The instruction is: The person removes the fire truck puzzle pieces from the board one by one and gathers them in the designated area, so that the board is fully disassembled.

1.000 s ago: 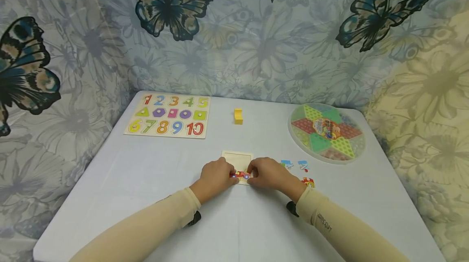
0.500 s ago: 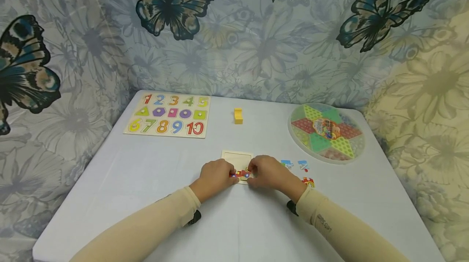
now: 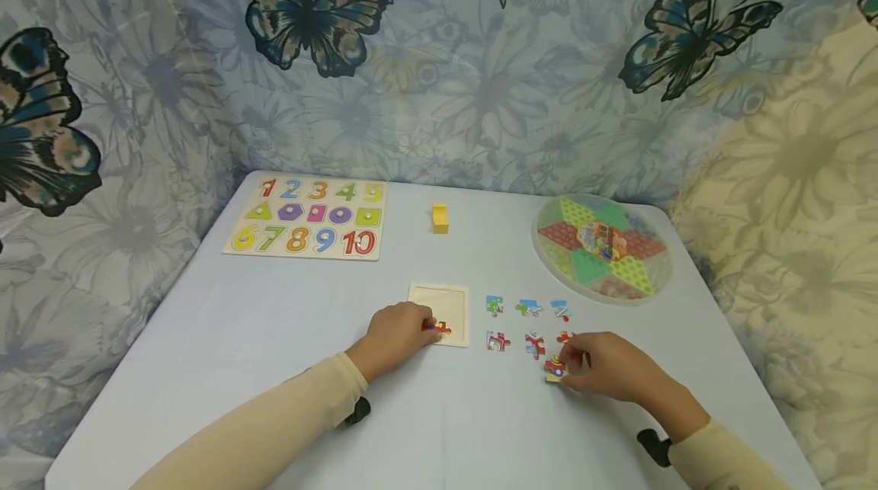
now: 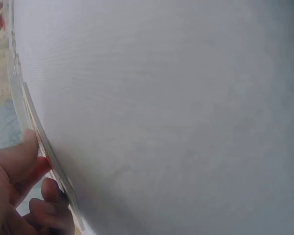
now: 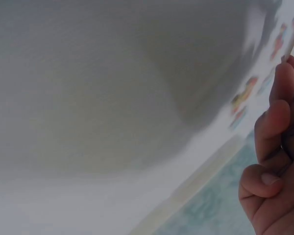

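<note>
My left hand (image 3: pixel 394 337) is at the lower left of a small square wooden puzzle tray (image 3: pixel 440 293). Its thumb and finger pinch a red puzzle piece (image 3: pixel 442 328) there, partly covered by the fingers. In the left wrist view that hand (image 4: pixel 32 186) is against the tray's edge (image 4: pixel 54 152). Farther right, my right hand (image 3: pixel 610 368) pinches another puzzle piece (image 3: pixel 554 369), red and yellow with a blue spot, just in front of the loose pieces. The right wrist view shows this hand (image 5: pixel 279 142) with its fingers curled; its fingertips are partly cut off.
Several loose jigsaw pieces (image 3: pixel 498 341) lie in two rows right of the tray. A wooden number board (image 3: pixel 302 217) is at the back left. A small yellow block (image 3: pixel 440 219) stands mid-back. A round star-patterned game board (image 3: pixel 600 248) lies back right, near the patterned wall cloth.
My right hand has moved right and nearer, away from the tray, carrying a puzzle piece. Loose pieces it covered now show. My left hand stays at the tray; the head view has shifted slightly.
</note>
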### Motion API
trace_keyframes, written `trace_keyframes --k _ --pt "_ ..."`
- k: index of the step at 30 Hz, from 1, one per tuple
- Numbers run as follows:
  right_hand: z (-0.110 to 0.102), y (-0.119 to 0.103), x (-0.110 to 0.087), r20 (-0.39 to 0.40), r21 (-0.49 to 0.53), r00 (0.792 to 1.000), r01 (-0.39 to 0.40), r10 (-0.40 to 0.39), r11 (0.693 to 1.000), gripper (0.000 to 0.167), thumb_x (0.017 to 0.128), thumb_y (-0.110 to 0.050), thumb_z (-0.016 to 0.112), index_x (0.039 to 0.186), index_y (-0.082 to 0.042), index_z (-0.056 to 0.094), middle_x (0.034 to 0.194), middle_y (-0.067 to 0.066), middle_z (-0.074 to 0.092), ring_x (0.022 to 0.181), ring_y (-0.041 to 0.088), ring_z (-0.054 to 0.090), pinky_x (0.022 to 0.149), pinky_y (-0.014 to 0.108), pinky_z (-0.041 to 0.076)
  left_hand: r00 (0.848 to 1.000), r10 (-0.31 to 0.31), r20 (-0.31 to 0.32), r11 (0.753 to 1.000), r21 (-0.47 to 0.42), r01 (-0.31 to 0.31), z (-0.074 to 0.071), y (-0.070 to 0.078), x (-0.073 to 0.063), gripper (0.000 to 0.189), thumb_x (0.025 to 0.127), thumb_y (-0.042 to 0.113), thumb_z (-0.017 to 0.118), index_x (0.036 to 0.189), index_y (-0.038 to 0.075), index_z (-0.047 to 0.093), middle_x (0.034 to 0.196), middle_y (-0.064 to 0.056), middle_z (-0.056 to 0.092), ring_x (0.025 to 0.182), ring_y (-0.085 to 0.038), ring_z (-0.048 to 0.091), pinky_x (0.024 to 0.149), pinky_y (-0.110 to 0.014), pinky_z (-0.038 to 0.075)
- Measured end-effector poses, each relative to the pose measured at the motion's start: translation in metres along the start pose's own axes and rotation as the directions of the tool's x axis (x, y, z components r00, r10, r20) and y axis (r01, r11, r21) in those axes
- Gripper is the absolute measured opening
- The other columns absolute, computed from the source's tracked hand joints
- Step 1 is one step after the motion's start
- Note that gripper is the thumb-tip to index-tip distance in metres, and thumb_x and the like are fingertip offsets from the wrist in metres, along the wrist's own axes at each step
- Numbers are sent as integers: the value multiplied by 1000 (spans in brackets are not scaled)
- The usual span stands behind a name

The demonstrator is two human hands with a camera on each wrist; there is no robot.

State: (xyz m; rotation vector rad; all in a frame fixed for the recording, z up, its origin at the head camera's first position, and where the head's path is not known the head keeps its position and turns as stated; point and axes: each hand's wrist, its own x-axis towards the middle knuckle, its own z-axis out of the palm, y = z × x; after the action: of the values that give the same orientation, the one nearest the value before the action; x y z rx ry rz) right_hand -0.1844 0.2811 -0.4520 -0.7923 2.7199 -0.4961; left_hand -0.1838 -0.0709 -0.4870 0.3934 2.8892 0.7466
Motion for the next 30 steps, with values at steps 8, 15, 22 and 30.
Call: trace_keyframes --k 8,15,22,30 --pt "-2 30 -19 14 87 997 -83 82 993 23 77 -32 83 90 -21 68 76 -13 54 66 4 48 59 26 42 1000 18 -14 1000 5 -18 -6 -7 1 6 86 14 74 87 19 72 84 10 67 72 -9 57 62 -32 46" --pt "-2 24 -19 16 -59 993 -119 120 991 23 69 -30 88 83 -25 71 77 -17 59 74 7 55 68 35 47 998 -4 -68 1000 -3 4 -6 -9 0 6 84 21 77 89 19 75 82 8 62 76 -10 58 64 -32 45" --pt "-12 24 -17 -13 -62 996 -89 88 994 22 70 -30 87 84 -23 72 77 -17 59 71 6 54 65 33 47 990 -71 -124 994 76 81 -5 -9 -2 23 79 33 82 91 17 73 74 7 55 65 -10 53 54 -29 42" --pt "-16 -8 19 -70 -16 997 26 -27 1000 12 80 -27 81 86 -20 73 77 -17 59 64 1 50 57 26 44 993 -101 -68 989 102 108 -4 -10 -5 31 79 39 81 98 15 72 77 3 60 69 -15 57 58 -33 45"
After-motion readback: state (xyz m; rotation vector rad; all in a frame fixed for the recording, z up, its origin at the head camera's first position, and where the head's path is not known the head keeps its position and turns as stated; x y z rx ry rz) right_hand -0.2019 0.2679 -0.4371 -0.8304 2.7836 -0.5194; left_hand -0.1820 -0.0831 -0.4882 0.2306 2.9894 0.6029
